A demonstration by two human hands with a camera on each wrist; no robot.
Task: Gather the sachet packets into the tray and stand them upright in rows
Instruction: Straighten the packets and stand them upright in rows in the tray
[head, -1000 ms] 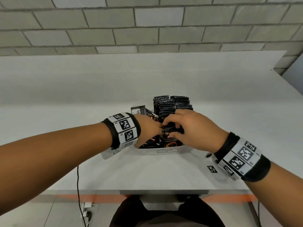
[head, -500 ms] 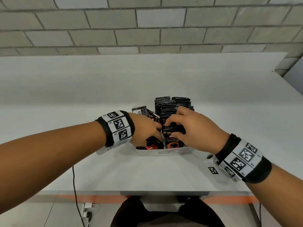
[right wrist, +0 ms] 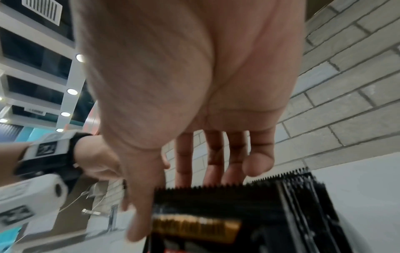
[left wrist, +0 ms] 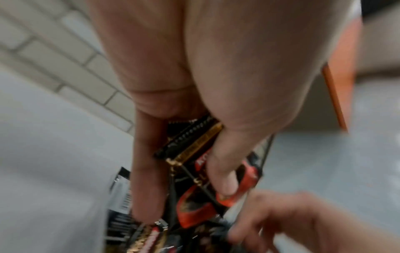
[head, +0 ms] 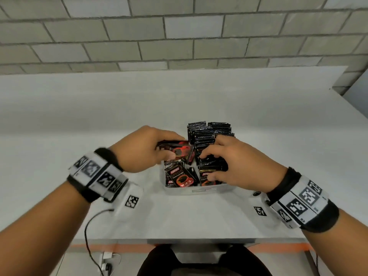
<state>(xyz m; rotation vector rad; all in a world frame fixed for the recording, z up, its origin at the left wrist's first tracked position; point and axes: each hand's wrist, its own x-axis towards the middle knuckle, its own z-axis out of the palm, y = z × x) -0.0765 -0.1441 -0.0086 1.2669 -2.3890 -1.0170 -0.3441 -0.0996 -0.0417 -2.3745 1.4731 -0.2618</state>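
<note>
Left hand: I am pinching a few sachets above the tray.
Right hand: I am bracing the standing row with thumb and fingers.
Advice: I am squaring edges before slotting them upright, left side.

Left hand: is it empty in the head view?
No, the left hand grips a small bunch of sachets lifted above the tray.
</note>
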